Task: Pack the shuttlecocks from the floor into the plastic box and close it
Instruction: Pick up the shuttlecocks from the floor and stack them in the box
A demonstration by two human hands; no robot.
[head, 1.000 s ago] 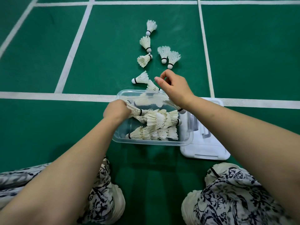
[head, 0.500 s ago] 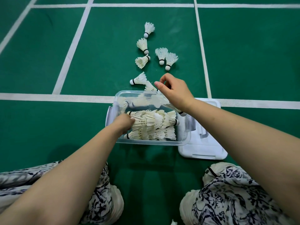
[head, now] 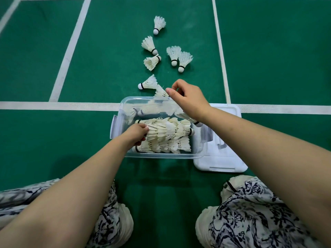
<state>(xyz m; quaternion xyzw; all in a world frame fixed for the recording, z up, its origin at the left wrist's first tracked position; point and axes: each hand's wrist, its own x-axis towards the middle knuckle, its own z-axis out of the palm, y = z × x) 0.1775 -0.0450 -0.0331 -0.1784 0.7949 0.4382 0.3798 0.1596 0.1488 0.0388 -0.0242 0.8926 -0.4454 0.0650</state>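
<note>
Left hand (head: 136, 134): down inside the plastic box (head: 161, 156). My fingers (head: 143, 139) are curled into the left end of a nested row (head: 170, 130) of shuttlecocks, grasping it.
Right hand (head: 189, 101): above the box's far rim, fingers bent, thumb and forefinger drawn close. My thumb tip touches the feathers of a loose shuttlecock (head: 160, 91) just beyond the rim. I cannot tell whether I am pinching it.
Loose on the floor (head: 107, 51): seven shuttlecocks, counting that one. Two lie near the far rim and five farther out, two of those touching side by side.
In the box: at least two nested rows lying lengthwise, too overlapped to count singly. One more shuttlecock (head: 188, 118) is tilted under my right wrist, and others are blurred behind the far wall.
Lid (head: 223, 158): one, white, flat on the floor to the right, its left edge under the box.
Around: white lines (head: 53, 105) across the green floor. My patterned trousers (head: 250, 212) and pale shoes (head: 125, 222) are nearest me.
</note>
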